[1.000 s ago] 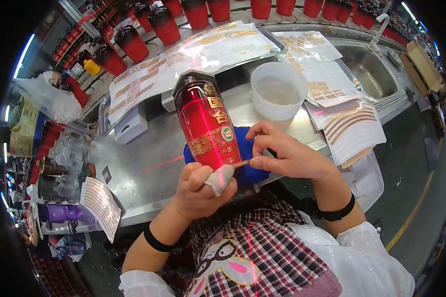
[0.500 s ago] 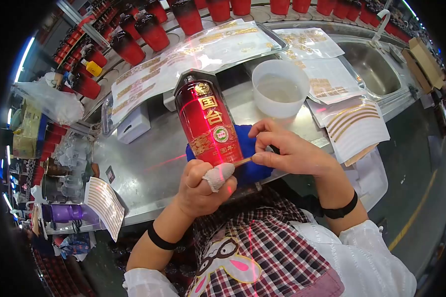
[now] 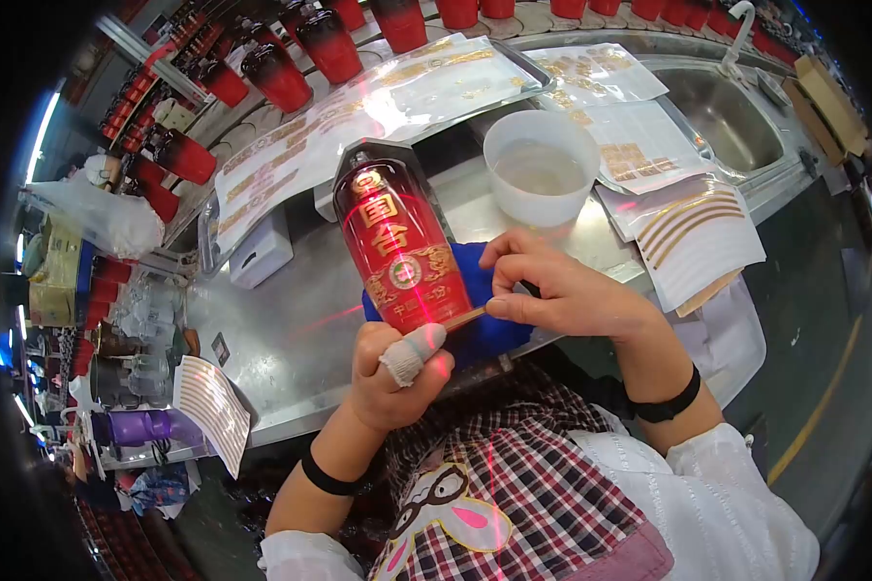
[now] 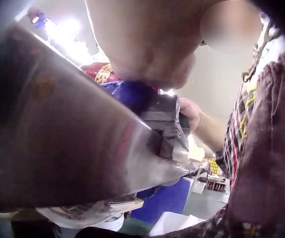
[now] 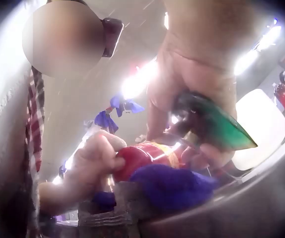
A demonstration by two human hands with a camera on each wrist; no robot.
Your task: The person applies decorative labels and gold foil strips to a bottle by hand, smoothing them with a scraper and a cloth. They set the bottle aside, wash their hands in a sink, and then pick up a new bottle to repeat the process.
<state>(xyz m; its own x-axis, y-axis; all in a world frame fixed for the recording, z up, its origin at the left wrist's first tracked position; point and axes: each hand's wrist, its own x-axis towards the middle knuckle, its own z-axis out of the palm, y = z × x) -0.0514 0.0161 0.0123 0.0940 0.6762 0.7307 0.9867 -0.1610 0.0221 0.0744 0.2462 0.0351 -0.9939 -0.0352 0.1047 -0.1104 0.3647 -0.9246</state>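
A red glass bottle (image 3: 397,257) with gold characters lies tilted, its base toward the person, on a blue cloth (image 3: 504,324). At the base, my left hand (image 3: 402,378) grips the bottle with curled fingers. A white cover (image 3: 412,356) sleeves one digit and presses by the lower edge. From there a narrow gold strip (image 3: 465,318) runs to my right hand (image 3: 562,290), which pinches its free end between thumb and finger. In the right wrist view a green triangular scraper (image 5: 221,126) is tucked in the right hand. The left wrist view mostly hides the bottle.
A white tub of liquid (image 3: 541,169) stands beyond the right hand. Sheets of gold decals (image 3: 358,107) lie behind the bottle, with curved-strip sheets (image 3: 693,228) at right and another strip sheet (image 3: 213,407) at left. Red-black bottles (image 3: 329,44) line the back; a sink (image 3: 717,126) is far right.
The bottle has rolled leftward about its length, carrying its characters and round emblem left. Both hands keep their holds, and the strip still spans between them. Bottles along the back have shifted right.
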